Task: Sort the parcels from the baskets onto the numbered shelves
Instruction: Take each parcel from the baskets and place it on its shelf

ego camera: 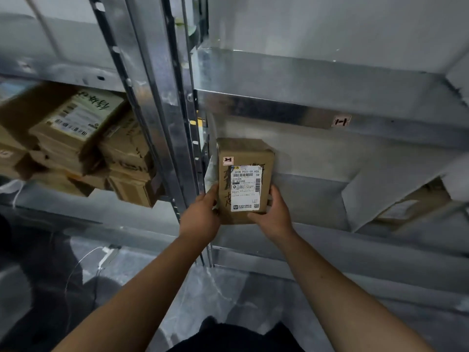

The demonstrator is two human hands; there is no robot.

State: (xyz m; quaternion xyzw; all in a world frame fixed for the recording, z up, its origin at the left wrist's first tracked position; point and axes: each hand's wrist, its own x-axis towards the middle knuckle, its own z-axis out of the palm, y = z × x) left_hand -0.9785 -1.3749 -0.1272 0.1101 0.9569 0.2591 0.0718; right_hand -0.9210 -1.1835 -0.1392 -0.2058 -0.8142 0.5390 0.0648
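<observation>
Holding a cardboard parcel [245, 179] at its near end, left hand [200, 217] curled round the left edge, right hand [274, 214] cupping the lower right corner, label up. Resting, or nearly so, on the metal shelf [317, 158] just right of the upright post [177, 148], below the small tag [341, 121] on the rail. Best done by checking the label against that tag, sliding in square, clear of the post, letting go only once flat. Stacked boxes [83, 141] in the left bay
</observation>
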